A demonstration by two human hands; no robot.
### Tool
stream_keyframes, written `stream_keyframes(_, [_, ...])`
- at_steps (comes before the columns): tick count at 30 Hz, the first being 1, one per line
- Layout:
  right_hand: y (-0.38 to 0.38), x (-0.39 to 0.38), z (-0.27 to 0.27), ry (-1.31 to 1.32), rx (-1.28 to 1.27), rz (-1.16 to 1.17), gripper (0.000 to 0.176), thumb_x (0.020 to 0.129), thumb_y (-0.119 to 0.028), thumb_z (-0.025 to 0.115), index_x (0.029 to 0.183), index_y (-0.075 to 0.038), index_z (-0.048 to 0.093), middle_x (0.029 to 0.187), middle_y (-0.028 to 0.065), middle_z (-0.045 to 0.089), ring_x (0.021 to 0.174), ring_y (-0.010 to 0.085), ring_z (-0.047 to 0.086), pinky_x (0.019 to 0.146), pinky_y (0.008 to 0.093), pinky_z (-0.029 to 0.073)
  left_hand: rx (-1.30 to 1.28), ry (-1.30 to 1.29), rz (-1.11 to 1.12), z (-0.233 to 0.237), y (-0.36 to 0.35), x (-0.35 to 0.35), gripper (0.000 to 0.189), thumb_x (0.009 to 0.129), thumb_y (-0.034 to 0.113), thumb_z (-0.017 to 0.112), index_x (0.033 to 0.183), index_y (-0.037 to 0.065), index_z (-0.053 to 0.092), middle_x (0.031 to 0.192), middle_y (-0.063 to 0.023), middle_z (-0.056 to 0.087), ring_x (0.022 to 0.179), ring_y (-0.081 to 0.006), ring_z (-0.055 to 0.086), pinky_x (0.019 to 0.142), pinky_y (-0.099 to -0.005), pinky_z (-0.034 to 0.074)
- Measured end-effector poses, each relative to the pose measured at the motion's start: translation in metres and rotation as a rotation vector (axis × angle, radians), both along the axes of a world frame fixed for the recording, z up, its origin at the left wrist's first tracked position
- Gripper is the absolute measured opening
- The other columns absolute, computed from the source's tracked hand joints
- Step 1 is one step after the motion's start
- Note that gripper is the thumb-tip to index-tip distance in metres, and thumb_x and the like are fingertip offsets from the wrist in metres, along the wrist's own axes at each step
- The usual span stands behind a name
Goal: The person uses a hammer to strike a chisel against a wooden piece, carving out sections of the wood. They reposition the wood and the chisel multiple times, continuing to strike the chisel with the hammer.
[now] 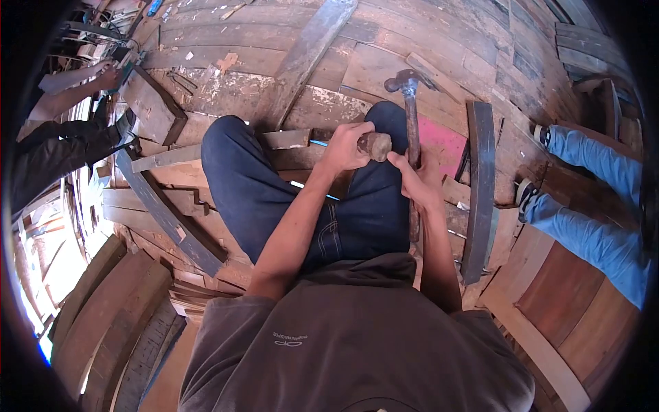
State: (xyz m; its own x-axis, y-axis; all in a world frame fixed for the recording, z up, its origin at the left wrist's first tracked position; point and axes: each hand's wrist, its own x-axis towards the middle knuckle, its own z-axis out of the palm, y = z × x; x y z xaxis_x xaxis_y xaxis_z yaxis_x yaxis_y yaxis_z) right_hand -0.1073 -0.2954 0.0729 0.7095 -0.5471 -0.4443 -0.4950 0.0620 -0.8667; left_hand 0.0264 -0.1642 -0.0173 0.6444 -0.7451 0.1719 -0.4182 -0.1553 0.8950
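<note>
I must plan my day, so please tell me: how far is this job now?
The exact stage cannot be told. What looks done: a board beyond the left knee has a notched end. In hand: a wooden handle in the left hand, a hammer in the right. Left: probably striking, as the hammer's head is away from the handle; the work below is mostly hidden.

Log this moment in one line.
left hand: grips round-ended wooden handle | right hand: holds hammer, head away from torso | nearby: blue-jeaned legs at right
</note>
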Motion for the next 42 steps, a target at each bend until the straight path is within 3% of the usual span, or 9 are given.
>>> stream_keyframes(9, [0.009, -0.046, 0.033, 0.068, -0.2, 0.157, 0.031, 0.09, -0.026, 0.068, 0.078, -0.002, 0.053, 0.057, -0.0014, 0.038, 0.052, 0.0076, 0.037, 0.048, 0.0291, 0.03, 0.023, 0.023, -0.103, 0.003, 0.009, 0.004, 0.035, 0.055, 0.002, 0.065, 0.09, 0.0, 0.059, 0.077, -0.0223, 0.059, 0.071, -0.0441, 0.055, 0.062, -0.0395, 0.048])
stream_keyframes(15, [0.017, -0.074, 0.039, 0.109, -0.13, 0.165, 0.024, 0.092, -0.024, 0.065, 0.085, -0.001, 0.057, 0.057, -0.0007, 0.038, 0.051, 0.0089, 0.037, 0.047, 0.0291, 0.029, -0.003, 0.024, -0.077, 0.007, 0.008, 0.011, 0.036, 0.056, 0.003, 0.066, 0.09, 0.0, 0.06, 0.078, -0.0227, 0.06, 0.072, -0.0433, 0.057, 0.063, -0.0392, 0.048])
stream_keyframes(18, [0.018, -0.076, 0.048, 0.16, -0.115, 0.165, 0.022, 0.092, -0.022, 0.063, 0.087, -0.001, 0.058, 0.056, 0.0011, 0.039, 0.051, 0.0096, 0.038, 0.047, 0.0293, 0.03, 0.033, 0.001, -0.02, 0.014, 0.01, 0.009, 0.031, 0.058, 0.008, 0.074, 0.083, 0.001, 0.059, 0.075, -0.0194, 0.061, 0.07, -0.04, 0.06, 0.064, -0.0369, 0.049])
stream_keyframes(24, [0.024, -0.085, 0.055, 0.116, -0.217, 0.135, 0.022, 0.093, -0.021, 0.062, 0.09, 0.001, 0.059, 0.056, 0.0056, 0.042, 0.049, 0.0107, 0.04, 0.046, 0.0305, 0.032, 0.068, 0.05, -0.038, 0.006, 0.013, 0.011, 0.027, 0.059, 0.004, 0.069, 0.082, 0.002, 0.056, 0.072, -0.0211, 0.059, 0.071, -0.0414, 0.06, 0.062, -0.0408, 0.048])
stream_keyframes(27, [0.025, -0.091, 0.057, 0.073, -0.246, 0.186, 0.016, 0.098, -0.016, 0.057, 0.089, -0.003, 0.055, 0.058, -0.0062, 0.039, 0.052, 0.0026, 0.035, 0.047, 0.0242, 0.027, 0.036, 0.015, 0.04, 0.002, 0.011, 0.009, 0.026, 0.06, 0.006, 0.071, 0.082, 0.002, 0.057, 0.071, -0.021, 0.06, 0.07, -0.041, 0.061, 0.061, -0.0411, 0.048])
stream_keyframes(33, [0.03, -0.086, 0.061, 0.109, -0.353, 0.229, 0.019, 0.097, -0.016, 0.058, 0.084, -0.002, 0.055, 0.059, -0.006, 0.039, 0.054, 0.0035, 0.035, 0.047, 0.0249, 0.026, 0.084, 0.028, 0.073, -0.012, 0.012, 0.01, 0.032, 0.058, 0.01, 0.076, 0.083, 0.001, 0.057, 0.072, -0.019, 0.06, 0.068, -0.0392, 0.061, 0.064, -0.0377, 0.048])
stream_keyframes(36, [0.031, -0.086, 0.07, 0.115, -0.344, 0.204, 0.02, 0.093, -0.018, 0.062, 0.086, 0.001, 0.058, 0.057, 0.0109, 0.044, 0.048, 0.0171, 0.043, 0.047, 0.0339, 0.034, -0.007, -0.015, 0.107, -0.009, 0.015, 0.014, 0.027, 0.06, 0.008, 0.073, 0.08, 0.001, 0.056, 0.072, -0.0222, 0.061, 0.07, -0.0401, 0.063, 0.061, -0.0396, 0.049])
stream_keyframes(39, [0.037, -0.094, 0.057, 0.055, -0.339, 0.128, 0.018, 0.092, -0.015, 0.061, 0.086, 0.001, 0.058, 0.058, 0.0122, 0.046, 0.048, 0.0205, 0.045, 0.048, 0.0342, 0.034, -0.023, -0.045, 0.113, -0.008, 0.017, 0.015, 0.028, 0.059, 0.008, 0.075, 0.08, 0.002, 0.056, 0.072, -0.0216, 0.061, 0.071, -0.0398, 0.063, 0.062, -0.0389, 0.05])
stream_keyframes(42, [0.04, -0.098, 0.037, -0.002, -0.321, 0.217, 0.017, 0.092, -0.014, 0.06, 0.087, 0.001, 0.058, 0.057, 0.0113, 0.046, 0.049, 0.0183, 0.045, 0.048, 0.0337, 0.034, -0.042, -0.015, 0.119, -0.013, 0.015, 0.014, 0.03, 0.059, 0.009, 0.076, 0.081, 0.002, 0.056, 0.071, -0.0212, 0.061, 0.07, -0.0403, 0.063, 0.062, -0.039, 0.05])
